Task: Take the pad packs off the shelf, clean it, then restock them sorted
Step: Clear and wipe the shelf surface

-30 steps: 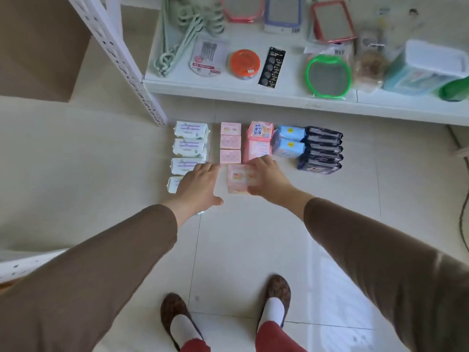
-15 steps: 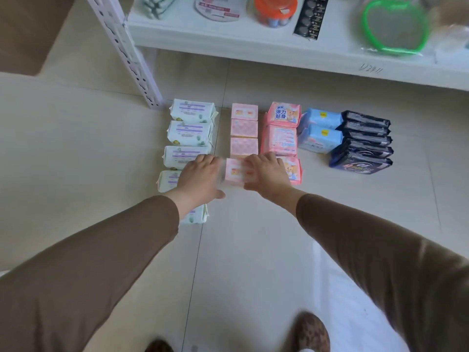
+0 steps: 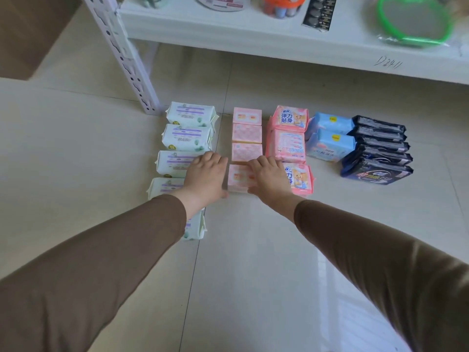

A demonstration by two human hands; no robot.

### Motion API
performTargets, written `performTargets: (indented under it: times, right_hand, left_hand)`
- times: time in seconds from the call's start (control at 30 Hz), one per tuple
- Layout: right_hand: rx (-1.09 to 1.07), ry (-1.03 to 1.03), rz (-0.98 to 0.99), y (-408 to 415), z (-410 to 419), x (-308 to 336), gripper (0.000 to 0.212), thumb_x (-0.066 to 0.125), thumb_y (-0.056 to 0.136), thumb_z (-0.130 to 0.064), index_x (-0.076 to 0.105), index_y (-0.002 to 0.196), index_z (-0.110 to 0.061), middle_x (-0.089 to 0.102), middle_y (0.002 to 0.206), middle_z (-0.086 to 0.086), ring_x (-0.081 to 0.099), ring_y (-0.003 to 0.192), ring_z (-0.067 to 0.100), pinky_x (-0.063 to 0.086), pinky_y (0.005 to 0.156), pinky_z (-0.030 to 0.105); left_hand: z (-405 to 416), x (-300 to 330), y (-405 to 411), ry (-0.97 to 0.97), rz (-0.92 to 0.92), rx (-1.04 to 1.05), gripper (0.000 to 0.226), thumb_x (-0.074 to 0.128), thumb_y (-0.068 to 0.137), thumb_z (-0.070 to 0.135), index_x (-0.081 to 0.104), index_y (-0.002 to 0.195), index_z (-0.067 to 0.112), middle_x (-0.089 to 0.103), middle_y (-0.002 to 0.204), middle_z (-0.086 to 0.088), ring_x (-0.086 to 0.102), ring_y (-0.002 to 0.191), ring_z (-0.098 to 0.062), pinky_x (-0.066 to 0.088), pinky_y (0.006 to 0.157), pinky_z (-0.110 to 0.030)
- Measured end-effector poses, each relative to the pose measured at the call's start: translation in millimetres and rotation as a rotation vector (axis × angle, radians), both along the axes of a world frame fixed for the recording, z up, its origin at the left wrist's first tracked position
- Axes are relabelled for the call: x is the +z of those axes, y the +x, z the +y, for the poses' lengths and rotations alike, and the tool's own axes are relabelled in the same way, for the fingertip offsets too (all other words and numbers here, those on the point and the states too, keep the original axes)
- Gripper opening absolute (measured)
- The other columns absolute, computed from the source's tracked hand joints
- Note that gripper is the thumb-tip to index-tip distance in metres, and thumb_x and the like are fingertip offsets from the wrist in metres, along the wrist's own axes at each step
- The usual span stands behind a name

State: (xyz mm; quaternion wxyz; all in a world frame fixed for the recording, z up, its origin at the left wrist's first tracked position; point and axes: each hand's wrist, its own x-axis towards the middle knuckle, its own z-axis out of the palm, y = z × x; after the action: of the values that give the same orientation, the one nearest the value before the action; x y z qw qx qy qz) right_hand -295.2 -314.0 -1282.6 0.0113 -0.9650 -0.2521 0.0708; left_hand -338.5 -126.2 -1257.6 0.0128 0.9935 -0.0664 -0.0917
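Pad packs lie sorted in columns on the tiled floor in front of the white shelf (image 3: 253, 39): white-and-green packs (image 3: 189, 115), small pink packs (image 3: 247, 133), pink bear-print packs (image 3: 289, 146), blue packs (image 3: 330, 146) and dark navy packs (image 3: 378, 153). The nearest small pink pack (image 3: 238, 179) sits at the front of its column. My right hand (image 3: 269, 179) holds it, fingers over its top and thumb at its near edge. My left hand (image 3: 205, 176) lies flat against its left side, over the white-and-green packs, thumb touching the near left corner.
The shelf's perforated white post (image 3: 124, 59) stands just left of the white-and-green column. On the shelf board are a green-rimmed mirror (image 3: 416, 21), an orange tub (image 3: 281, 3) and a black card (image 3: 317, 13). A brown box (image 3: 30, 34) stands at the far left. Bare tiles stretch toward me.
The small pink pack came forward and down between my hands and now rests on the floor, in line with its column. My view moved closer and lower.
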Motion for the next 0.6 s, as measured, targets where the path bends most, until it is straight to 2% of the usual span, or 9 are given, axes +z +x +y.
performTargets:
  times: [0.37,0.6]
  right_hand:
    - [0.020,-0.019,-0.030,6.1,-6.7,-13.0,0.058,0.078,0.076,-0.034,0.049,0.124,-0.017,0.053,0.118,0.005,0.050,0.108,0.028,0.035,0.103,0.041]
    - [0.005,-0.001,-0.061,9.7,-1.9,-14.5,0.057,0.078,0.074,-0.028,0.046,0.120,-0.015,0.050,0.114,0.006,0.050,0.103,0.028,0.039,0.095,0.041]
  left_hand:
    - [-17.1,-8.7,7.8,0.042,-0.028,-0.028,0.087,0.075,0.069,0.062,0.044,0.135,0.015,0.049,0.133,0.000,0.036,0.132,-0.021,0.030,0.110,-0.033]
    - [-17.4,-10.2,7.7,0.043,-0.033,0.021,0.088,0.077,0.067,0.059,0.044,0.136,0.016,0.048,0.135,-0.001,0.034,0.134,-0.021,0.029,0.108,-0.034]
